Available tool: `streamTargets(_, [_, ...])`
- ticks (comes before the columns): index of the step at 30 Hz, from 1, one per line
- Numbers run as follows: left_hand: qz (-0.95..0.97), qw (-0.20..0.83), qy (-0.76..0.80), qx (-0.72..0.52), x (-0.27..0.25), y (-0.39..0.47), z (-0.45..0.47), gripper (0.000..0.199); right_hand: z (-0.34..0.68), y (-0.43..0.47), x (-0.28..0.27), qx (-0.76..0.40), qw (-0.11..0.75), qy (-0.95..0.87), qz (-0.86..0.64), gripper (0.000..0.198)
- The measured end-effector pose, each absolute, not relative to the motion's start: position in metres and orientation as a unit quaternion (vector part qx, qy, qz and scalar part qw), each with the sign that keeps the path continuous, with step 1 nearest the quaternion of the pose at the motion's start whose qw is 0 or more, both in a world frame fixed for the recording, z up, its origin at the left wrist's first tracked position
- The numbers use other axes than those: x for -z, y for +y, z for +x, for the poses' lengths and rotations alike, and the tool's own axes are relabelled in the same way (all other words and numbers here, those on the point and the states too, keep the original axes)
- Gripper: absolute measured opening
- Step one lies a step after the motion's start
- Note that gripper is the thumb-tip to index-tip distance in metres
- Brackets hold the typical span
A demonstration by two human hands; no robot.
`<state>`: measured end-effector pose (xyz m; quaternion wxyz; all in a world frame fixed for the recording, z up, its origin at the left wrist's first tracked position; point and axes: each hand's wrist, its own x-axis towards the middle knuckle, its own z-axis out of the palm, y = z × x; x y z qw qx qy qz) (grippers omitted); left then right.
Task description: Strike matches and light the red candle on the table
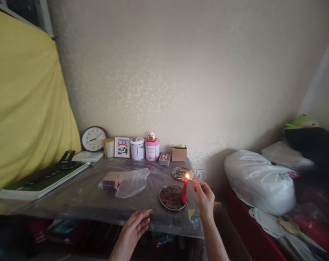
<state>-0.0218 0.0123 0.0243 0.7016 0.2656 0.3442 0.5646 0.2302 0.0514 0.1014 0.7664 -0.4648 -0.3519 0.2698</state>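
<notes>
A red candle (184, 191) stands upright at the right edge of a round metal dish (162, 201) that is filled with dark, crumbly bits. My right hand (205, 195) pinches a thin matchstick (191, 179), its tip at the candle's top where a bright flame (187, 175) burns. Whether match, wick or both are alight I cannot tell. Over the table's front edge, my left hand (134, 224) is closed on a small flat brownish matchbox (147, 212), mostly covered by the fingers.
Behind the candle lies a second metal dish (178, 173) of thin sticks. A block of small boxes (112, 180) sits beside a clear plastic bag (133, 183). A clock (94, 139), tins (137, 148) and an open carton (179, 153) line the wall. White bags (259, 177) are at right.
</notes>
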Motion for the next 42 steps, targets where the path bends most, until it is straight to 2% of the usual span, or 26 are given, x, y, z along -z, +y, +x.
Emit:
streamTargets(20, [0.247, 0.701, 0.349, -0.571, -0.028, 0.011, -0.021, 0.022, 0.229, 0.047, -0.106, -0.244, 0.750, -0.369, -0.491, 0.026])
streamTargets(29, [0.256, 0.693, 0.354, -0.573, -0.028, 0.011, -0.021, 0.026, 0.233, 0.047, -0.104, -0.259, 0.764, -0.358, -0.470, 0.023])
streamTargets(37, [0.276, 0.689, 0.355, -0.569, -0.031, 0.008, -0.021, 0.030, 0.266, 0.038, -0.116, -0.307, 0.764, -0.367, -0.433, 0.031])
streamTargets(42, [0.277, 0.693, 0.352, -0.565, -0.029, 0.009, -0.021, 0.029, 0.292, 0.032, -0.110, -0.275, 0.764, -0.356, -0.464, 0.026])
